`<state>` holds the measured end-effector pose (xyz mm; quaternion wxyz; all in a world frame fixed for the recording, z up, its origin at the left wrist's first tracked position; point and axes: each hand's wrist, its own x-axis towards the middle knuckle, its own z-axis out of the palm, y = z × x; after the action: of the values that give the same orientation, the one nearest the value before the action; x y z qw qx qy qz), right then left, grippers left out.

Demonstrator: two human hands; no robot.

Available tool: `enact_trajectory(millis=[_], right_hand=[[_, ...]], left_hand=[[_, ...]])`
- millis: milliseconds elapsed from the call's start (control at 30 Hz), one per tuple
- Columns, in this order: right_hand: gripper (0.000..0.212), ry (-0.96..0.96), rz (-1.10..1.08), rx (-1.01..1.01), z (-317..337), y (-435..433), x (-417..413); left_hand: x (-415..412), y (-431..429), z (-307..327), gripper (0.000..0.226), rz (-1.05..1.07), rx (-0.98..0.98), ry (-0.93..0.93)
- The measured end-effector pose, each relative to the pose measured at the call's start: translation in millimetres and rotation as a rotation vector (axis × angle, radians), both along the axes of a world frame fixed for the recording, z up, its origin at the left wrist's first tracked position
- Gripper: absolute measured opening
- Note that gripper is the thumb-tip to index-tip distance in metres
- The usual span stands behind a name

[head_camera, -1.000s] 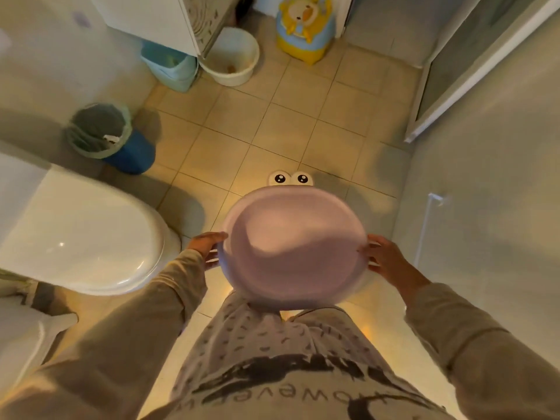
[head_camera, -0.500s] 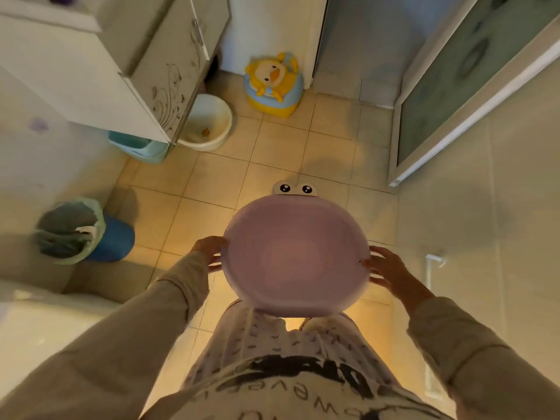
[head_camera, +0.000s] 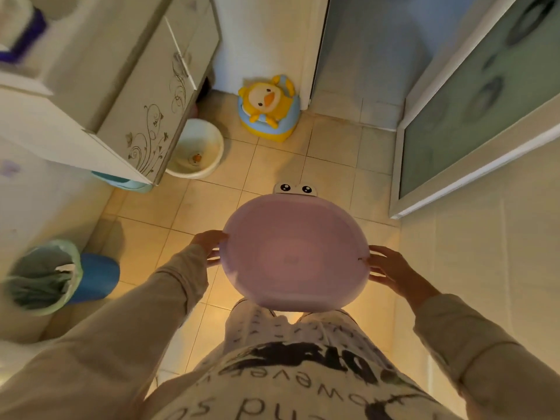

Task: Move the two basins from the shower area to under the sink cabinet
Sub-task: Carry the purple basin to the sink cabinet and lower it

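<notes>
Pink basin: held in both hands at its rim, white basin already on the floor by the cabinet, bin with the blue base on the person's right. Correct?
Not quite. In the head view the bin is on the person's left. The rest holds: left hand and right hand grip the pink basin at its rim, and the white basin sits by the cabinet.

Head-worn view, steeply downward, close.

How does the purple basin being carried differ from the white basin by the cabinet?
The purple basin is held above the floor between the left hand and right hand; the white basin rests on the tiles, partly under the sink cabinet. The purple basin has cartoon eyes on its rim; the white basin shows none. Both are round.
</notes>
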<state>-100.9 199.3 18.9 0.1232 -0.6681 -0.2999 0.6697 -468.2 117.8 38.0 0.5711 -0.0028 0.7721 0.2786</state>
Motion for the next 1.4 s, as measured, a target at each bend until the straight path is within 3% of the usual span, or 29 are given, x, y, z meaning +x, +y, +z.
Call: enact_trajectory(millis=[133, 500, 867, 967, 1100, 1233, 1400], right_hand=[[0.051, -0.001, 0.103, 0.026, 2.0, 92.2, 4.6], [0.056, -0.014, 0.392, 0.01, 1.9, 305.1, -15.7], [0.048, -0.033, 0.46, 0.037, 11.7, 433.0, -108.6], [0.049, -0.038, 0.499, 0.044, 13.4, 462.5, -139.4], [0.051, -0.033, 0.532, 0.04, 9.8, 494.1, -185.6], [0.052, -0.029, 0.614, 0.016, 4.5, 518.1, -229.0], [0.049, -0.041, 0.787, -0.036, -5.7, 558.7, -294.5]], left_hand=[[12.7, 44.9, -3.2, 0.002, 0.106, -0.013, -0.049], [23.8, 170.0, 6.4, 0.007, 0.336, 0.03, -0.069], [-37.9, 260.8, -0.2, 0.002, 0.486, 0.033, -0.127], [-58.5, 280.4, 0.8, 0.017, 0.546, 0.058, -0.148], [-81.9, 301.0, 9.2, 0.015, 0.643, 0.047, -0.122], [-104.2, 313.7, 13.3, 0.031, 0.732, 0.07, -0.085], [-119.0, 317.5, 11.5, 0.026, 0.922, 0.037, -0.054]])
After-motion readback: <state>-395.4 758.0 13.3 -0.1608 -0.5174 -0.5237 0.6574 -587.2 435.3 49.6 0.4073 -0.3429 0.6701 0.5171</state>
